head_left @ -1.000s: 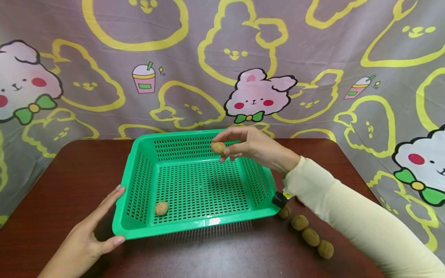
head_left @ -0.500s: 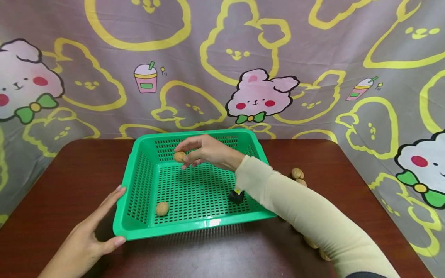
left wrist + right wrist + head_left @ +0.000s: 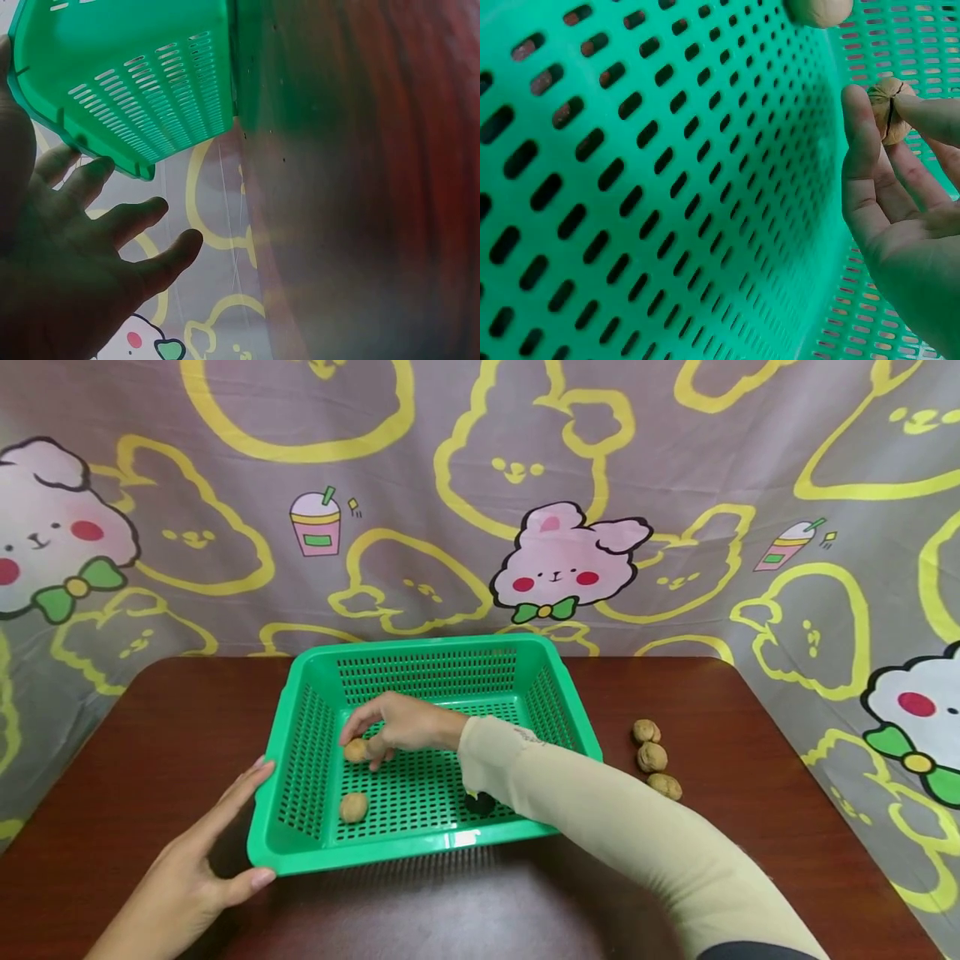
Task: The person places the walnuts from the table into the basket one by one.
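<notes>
A green slotted plastic basket [image 3: 390, 850] stands on the table. At its near left corner my left hand [image 3: 187, 868] is spread, thumb and fingertips touching the rim. The left wrist view shows those fingers [image 3: 91, 176] mostly straight against the basket's edge. Inside the basket my right hand [image 3: 408, 724] pinches a walnut [image 3: 356, 751] between thumb and fingers, low over the left part of the floor. A dark crack in that walnut [image 3: 890, 112] shows in the right wrist view. Another walnut [image 3: 353, 807] lies on the basket floor, nearer the front left.
On the table [image 3: 750, 827] right of the basket, several walnuts [image 3: 652, 757] lie in a row, partly hidden by my right sleeve [image 3: 615, 827]. A patterned cloth [image 3: 420, 510] hangs behind the table. A small black device [image 3: 480, 803] hangs below my right wrist.
My right hand has carried the walnut left and down, from above the basket's far right side to just over its left floor. The left hand stays at the corner.
</notes>
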Tool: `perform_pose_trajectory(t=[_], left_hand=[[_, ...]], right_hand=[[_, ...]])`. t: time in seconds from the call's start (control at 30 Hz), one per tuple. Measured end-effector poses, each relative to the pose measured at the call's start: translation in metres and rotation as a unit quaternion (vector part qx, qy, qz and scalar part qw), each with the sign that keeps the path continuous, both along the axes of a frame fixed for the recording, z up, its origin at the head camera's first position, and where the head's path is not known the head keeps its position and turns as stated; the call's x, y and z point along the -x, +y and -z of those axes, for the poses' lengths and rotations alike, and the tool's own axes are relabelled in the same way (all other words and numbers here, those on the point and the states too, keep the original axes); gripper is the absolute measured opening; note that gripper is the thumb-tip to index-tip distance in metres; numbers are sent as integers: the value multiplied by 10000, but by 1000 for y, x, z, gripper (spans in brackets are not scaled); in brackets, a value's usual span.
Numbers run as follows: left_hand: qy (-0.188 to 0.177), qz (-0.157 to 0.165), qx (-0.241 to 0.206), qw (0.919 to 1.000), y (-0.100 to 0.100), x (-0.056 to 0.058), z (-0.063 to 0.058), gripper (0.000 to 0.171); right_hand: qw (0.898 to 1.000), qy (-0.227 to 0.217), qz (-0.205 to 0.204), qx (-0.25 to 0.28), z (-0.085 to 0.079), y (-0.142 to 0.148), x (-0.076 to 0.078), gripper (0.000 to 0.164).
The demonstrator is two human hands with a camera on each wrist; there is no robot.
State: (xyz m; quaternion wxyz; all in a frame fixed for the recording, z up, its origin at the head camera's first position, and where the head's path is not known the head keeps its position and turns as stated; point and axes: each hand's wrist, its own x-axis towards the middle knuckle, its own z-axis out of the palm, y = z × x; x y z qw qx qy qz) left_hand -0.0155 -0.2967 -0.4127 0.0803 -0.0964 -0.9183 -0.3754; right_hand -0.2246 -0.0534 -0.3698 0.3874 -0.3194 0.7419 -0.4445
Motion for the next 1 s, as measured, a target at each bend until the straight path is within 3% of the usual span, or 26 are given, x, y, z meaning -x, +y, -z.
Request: perform_pose_trajectory(t=[0.17,0.4,0.7,0.87,1.0], left_hand=[[-1,37,-96,9999,3,2,-1,112],[57,80,-122,9999,3,1,-4,111],[-51,12,-135,9999,3,-1,-2,111],[-92,-30,-104,9999,2,-1,-2,112],[-22,7,-109,9999,2,-1,-2,112]], right_hand=[[9996,-29,-94,-264,5,-3,1,28],[9994,-224,-228,-152,11,-6,0,28],[9986,169,-331,-368,12,-14,-3,34],[9949,728,-551,-431,-1,-7,3,37],[9924,1019,-518,-455,-24,13,9,39]])
